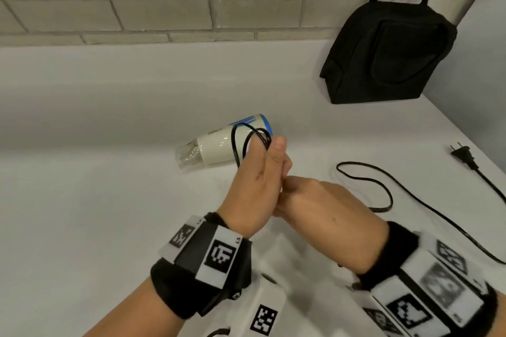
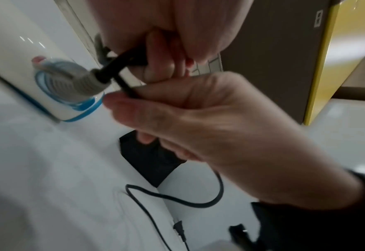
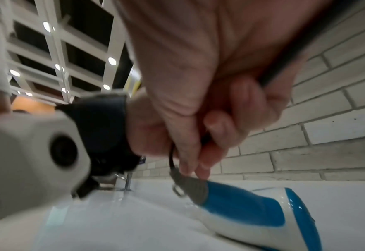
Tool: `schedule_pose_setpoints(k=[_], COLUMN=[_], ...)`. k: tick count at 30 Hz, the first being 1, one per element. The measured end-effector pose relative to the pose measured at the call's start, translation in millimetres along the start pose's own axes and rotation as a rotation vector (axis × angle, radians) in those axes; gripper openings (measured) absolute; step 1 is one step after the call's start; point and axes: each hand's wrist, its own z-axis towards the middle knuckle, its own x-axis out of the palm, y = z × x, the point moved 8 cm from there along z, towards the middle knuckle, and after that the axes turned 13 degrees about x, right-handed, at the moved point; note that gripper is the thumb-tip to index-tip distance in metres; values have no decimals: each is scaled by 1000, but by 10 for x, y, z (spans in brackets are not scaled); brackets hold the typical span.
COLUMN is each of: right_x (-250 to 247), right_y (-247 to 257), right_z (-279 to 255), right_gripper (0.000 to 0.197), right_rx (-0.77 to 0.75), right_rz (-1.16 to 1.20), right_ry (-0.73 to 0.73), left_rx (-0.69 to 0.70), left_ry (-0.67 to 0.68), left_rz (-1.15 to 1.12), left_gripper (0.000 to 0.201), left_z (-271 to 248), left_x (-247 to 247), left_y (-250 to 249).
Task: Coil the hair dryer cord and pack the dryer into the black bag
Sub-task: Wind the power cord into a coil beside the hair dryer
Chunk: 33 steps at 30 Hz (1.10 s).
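The white and blue hair dryer (image 1: 219, 145) lies on its side on the white counter (image 1: 95, 172). My left hand (image 1: 269, 154) is raised just in front of it and grips a few black loops of the dryer's cord (image 1: 383, 189). My right hand (image 1: 293, 186) touches the left from the right; in the left wrist view the right hand (image 2: 121, 100) pinches the cord (image 2: 125, 88) close to the dryer (image 2: 69, 88). The loose cord snakes over the counter to the plug (image 1: 462, 154). The black bag (image 1: 388, 52) stands upright at the back right.
A grey brick wall (image 1: 164, 8) runs along the back of the counter. The counter's right edge (image 1: 479, 150) passes just beyond the plug. Both wrists wear black bands with marker tags and cameras (image 1: 216, 254).
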Motion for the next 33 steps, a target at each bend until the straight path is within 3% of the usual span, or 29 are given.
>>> schedule_pose_setpoints(k=[4, 7, 10, 13, 16, 19, 21, 23, 28, 33], right_x=[-70, -307, -507, -568, -513, -321, -216, -158, -50, 69], right_y=[30, -47, -164, -328, -408, -347, -432, -528, -558, -503], right_z=[-116, -176, -239, -165, 9, 131, 190, 242, 328, 372], right_gripper=[27, 14, 23, 36, 48, 20, 31, 25, 16, 12], right_rx=[-82, -50, -22, 22, 38, -20, 75, 156, 181, 210], right_rz=[77, 128, 165, 232, 255, 508, 804, 976, 956, 940], right_ry=[29, -147, -312, -292, -200, 2, 130, 179, 173, 199], left_rx=[10, -3, -1, -80, -152, -183, -223, -273, -384, -425], left_ry=[113, 190, 299, 353, 376, 371, 330, 265, 123, 0], left_rz=[135, 187, 258, 159, -36, -179, -311, -476, -708, -575], left_gripper=[35, 37, 40, 40, 55, 58, 56, 49, 44, 29], left_z=[-3, -35, -101, -211, -277, -263, -252, -254, -294, -302], left_x=[62, 97, 131, 188, 257, 232, 178, 130, 106, 7], left_y=[79, 112, 152, 228, 223, 210, 228, 277, 405, 484])
